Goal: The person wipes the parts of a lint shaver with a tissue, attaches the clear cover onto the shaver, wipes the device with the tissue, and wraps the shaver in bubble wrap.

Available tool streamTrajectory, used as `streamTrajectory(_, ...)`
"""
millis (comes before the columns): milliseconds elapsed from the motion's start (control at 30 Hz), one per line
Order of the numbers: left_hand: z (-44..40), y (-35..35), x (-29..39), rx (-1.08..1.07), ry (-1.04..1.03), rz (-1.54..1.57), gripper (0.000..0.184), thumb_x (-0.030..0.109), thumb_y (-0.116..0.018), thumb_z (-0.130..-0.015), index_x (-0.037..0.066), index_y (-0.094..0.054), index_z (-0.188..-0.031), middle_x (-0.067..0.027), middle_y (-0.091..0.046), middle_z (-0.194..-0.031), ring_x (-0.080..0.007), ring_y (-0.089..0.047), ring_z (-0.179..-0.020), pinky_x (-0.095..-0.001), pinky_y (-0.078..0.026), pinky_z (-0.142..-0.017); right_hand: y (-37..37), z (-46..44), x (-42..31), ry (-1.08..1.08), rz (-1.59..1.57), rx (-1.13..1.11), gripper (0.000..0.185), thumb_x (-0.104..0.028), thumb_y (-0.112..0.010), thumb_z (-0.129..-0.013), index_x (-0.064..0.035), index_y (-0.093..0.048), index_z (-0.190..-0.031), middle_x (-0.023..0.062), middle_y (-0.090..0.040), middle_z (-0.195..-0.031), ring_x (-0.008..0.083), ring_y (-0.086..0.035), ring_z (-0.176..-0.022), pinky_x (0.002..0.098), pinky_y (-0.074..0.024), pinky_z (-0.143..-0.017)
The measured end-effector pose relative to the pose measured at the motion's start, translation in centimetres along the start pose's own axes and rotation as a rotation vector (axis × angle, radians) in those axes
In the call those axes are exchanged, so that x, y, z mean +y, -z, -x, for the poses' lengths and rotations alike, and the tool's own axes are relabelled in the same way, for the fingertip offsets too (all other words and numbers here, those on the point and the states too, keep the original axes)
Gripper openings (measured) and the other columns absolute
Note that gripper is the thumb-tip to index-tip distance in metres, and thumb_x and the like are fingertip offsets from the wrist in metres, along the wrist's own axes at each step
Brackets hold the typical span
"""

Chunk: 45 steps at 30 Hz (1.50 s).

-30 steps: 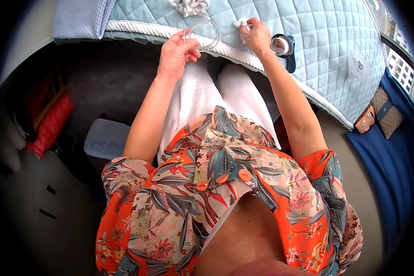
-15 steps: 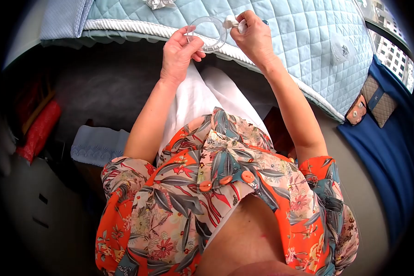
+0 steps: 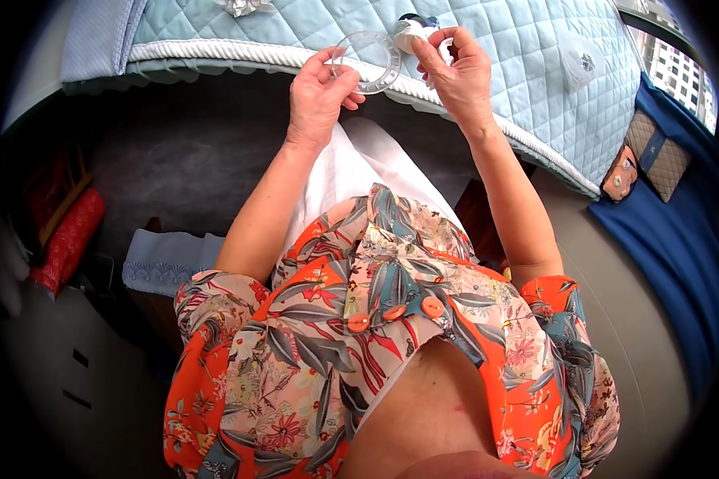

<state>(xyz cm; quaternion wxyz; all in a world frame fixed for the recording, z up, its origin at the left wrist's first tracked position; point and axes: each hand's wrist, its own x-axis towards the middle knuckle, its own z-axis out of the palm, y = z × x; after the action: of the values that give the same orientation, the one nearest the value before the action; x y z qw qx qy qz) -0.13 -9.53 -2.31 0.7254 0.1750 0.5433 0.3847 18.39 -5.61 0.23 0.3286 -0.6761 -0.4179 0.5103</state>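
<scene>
1. Left fingers pinch a clear ring by its rim, seemingly keeping its middle unobstructed.
2. Right fingers close on a white piece, indistinct to me; a quilt lies beneath.

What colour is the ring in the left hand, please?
The ring is clear, seen in the head view.

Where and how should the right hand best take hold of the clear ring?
Pinch the clear ring by its right-hand rim, coming from the right: the left hand grips the opposite edge, and the open centre should leave room for a fingertip. The right hand, holding a white piece, may need freeing first.
</scene>
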Motion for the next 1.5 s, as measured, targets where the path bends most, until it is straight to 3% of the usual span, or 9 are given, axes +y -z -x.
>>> streamTrajectory(133, 0.5, -0.9, 0.1, 0.032, -0.04, -0.061, 0.047, 0.008, -0.064, -0.083, -0.004, -0.042, -0.123, -0.0059, -0.062, -0.086, -0.0118, -0.061, -0.064, -0.0199, -0.049, -0.055, -0.4, 0.0, 1.0, 0.224, 0.333, 0.075, 0.019, -0.015, -0.072, -0.076, -0.0059, -0.055, -0.077, 0.003, -0.057, -0.064, 0.0108, -0.053, -0.053, 0.0257, -0.0445, -0.05)
streamTrajectory(267, 0.9, -1.5, 0.4, 0.06, -0.073, -0.103, 0.048, 0.007, -0.064, -0.083, -0.005, -0.04, -0.123, -0.0062, -0.061, -0.087, -0.0121, -0.061, -0.064, -0.0202, -0.049, -0.055, -0.8, -0.2, 0.6, 0.299, 0.361, 0.093, 0.019, -0.015, -0.072, -0.075, -0.0064, -0.056, -0.076, 0.0042, -0.057, -0.066, 0.0135, -0.052, -0.054, 0.0267, -0.0445, -0.052)
streamTrajectory(367, 0.9, -1.7, 0.5, 0.062, -0.092, -0.104, 0.048, 0.007, -0.064, -0.083, -0.005, -0.04, -0.123, -0.0063, -0.06, -0.089, -0.0123, -0.061, -0.065, -0.0205, -0.05, -0.055, -1.0, -0.2, 0.4, 0.136, 0.251, 0.052, 0.018, -0.014, -0.072, -0.074, -0.0063, -0.056, -0.077, 0.0048, -0.056, -0.066, 0.0149, -0.052, -0.054, 0.0271, -0.0443, -0.052)
streamTrajectory(667, 1.3, -2.2, 1.0, 0.053, -0.129, -0.173, 0.046, 0.005, -0.063, -0.084, -0.005, -0.04, -0.122, -0.006, -0.059, -0.09, -0.0118, -0.062, -0.067, -0.0205, -0.051, -0.057, -1.4, -0.9, 0.2, 0.515, 0.405, 0.086, 0.023, -0.011, -0.072, -0.074, -0.0076, -0.056, -0.09, 0.0061, -0.06, -0.081, 0.0225, -0.058, -0.069, 0.0317, -0.0486, -0.059)
streamTrajectory(867, 1.4, -2.3, 1.6, 0.048, -0.119, -0.195, 0.045, 0.005, -0.063, -0.084, -0.005, -0.04, -0.122, -0.0058, -0.058, -0.09, -0.0114, -0.061, -0.067, -0.0206, -0.051, -0.057, -1.1, -1.7, 0.8, 0.532, 0.43, 0.059, 0.028, -0.014, -0.073, -0.073, -0.0092, -0.056, -0.095, 0.0063, -0.059, -0.084, 0.0252, -0.06, -0.073, 0.034, -0.0496, -0.062)
streamTrajectory(967, 1.4, -2.2, 1.6, 0.037, -0.119, -0.195, 0.045, 0.005, -0.063, -0.084, -0.005, -0.04, -0.122, -0.0055, -0.058, -0.09, -0.011, -0.061, -0.067, -0.0205, -0.051, -0.057, -0.8, -1.5, 0.6, 0.453, 0.509, -0.004, 0.026, -0.014, -0.072, -0.073, -0.0111, -0.057, -0.094, 0.0058, -0.06, -0.083, 0.0256, -0.06, -0.072, 0.0346, -0.0497, -0.062)
streamTrajectory(1267, 1.8, -2.2, 1.0, -0.001, -0.157, -0.247, 0.046, 0.005, -0.064, -0.084, -0.002, -0.041, -0.123, -0.0046, -0.058, -0.089, -0.0095, -0.06, -0.067, -0.0201, -0.05, -0.057, -1.3, -1.5, 0.7, 0.519, 0.515, -0.005, 0.014, -0.014, -0.07, -0.074, -0.0114, -0.06, -0.083, 0.0041, -0.058, -0.08, 0.0244, -0.06, -0.069, 0.0345, -0.049, -0.06)
streamTrajectory(1500, 1.6, -1.7, 1.0, 0.043, -0.2, -0.313, 0.046, 0.004, -0.064, -0.084, -0.002, -0.041, -0.123, -0.0045, -0.058, -0.088, -0.0089, -0.06, -0.067, -0.0202, -0.05, -0.057, -0.7, -0.8, 0.8, 0.404, 0.583, -0.14, 0.011, -0.017, -0.066, -0.076, -0.0099, -0.064, -0.084, 0.0072, -0.06, -0.083, 0.0267, -0.061, -0.07, 0.0362, -0.049, -0.064)
